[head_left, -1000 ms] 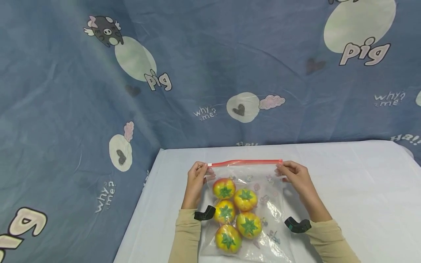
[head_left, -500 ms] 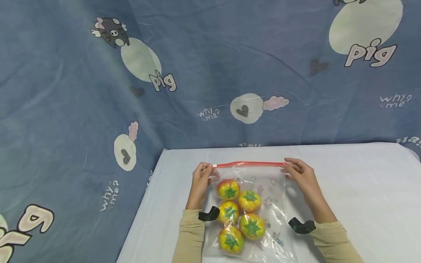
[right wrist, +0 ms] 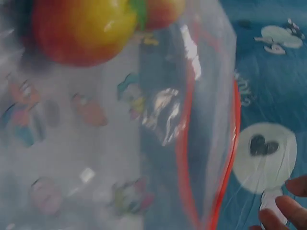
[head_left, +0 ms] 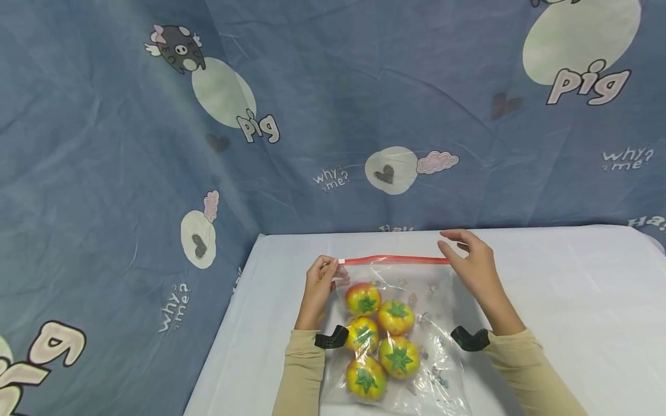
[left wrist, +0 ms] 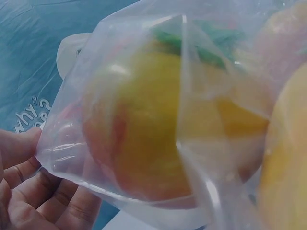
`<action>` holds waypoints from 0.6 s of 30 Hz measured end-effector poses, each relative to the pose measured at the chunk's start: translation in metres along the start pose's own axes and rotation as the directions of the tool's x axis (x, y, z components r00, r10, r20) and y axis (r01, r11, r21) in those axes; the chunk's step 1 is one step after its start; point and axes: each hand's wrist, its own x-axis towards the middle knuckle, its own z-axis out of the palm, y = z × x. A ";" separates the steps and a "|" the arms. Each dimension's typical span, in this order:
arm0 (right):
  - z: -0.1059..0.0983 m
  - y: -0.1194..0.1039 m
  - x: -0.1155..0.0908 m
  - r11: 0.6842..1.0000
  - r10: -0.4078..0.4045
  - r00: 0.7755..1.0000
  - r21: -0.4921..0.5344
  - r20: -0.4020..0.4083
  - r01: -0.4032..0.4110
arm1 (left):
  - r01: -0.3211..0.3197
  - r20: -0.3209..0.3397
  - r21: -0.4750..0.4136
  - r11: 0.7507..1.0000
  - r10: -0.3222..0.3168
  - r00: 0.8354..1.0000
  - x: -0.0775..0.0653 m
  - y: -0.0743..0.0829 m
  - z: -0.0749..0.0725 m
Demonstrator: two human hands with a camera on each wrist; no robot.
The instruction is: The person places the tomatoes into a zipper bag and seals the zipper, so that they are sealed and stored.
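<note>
A clear zip bag (head_left: 437, 323) stands tilted over the table, with small printed figures and a red zip strip (head_left: 395, 259) along its top. Inside, toward its left side, are several round yellow-red fruits (head_left: 398, 357) with green star-shaped tops. My left hand (head_left: 318, 289) pinches the bag's top left corner, beside the white slider (head_left: 341, 262). Just above the top right corner is my right hand (head_left: 476, 268), holding nothing, thumb and fingers spread apart. In the right wrist view two red strips (right wrist: 225, 177) stand apart at the mouth, with right fingertips (right wrist: 292, 211) off to the side.
A white-covered table (head_left: 567, 300) lies under the bag. Behind and to the left hangs a blue printed cloth (head_left: 291, 115). Black wrist cameras (head_left: 470, 339) sit on both wrists, close to the bag's sides.
My right hand has let go of the bag's top right corner and lifted up, its thumb and fingers spreading. The left hand keeps its pinch. The view has shifted slightly.
</note>
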 end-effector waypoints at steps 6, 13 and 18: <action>0.013 -0.021 0.011 0.996 -0.075 0.987 -0.035 0.143 0.081 | 0.005 0.003 0.008 1.000 -0.005 1.000 0.000 0.000 0.000; 0.035 -0.041 0.020 0.989 -0.110 0.934 -0.060 0.340 0.138 | 0.001 0.008 0.005 1.000 -0.001 1.000 0.001 0.001 0.000; 0.052 -0.049 0.023 0.971 -0.177 0.879 -0.068 0.443 0.229 | -0.007 0.022 -0.006 1.000 0.007 1.000 0.000 0.002 0.002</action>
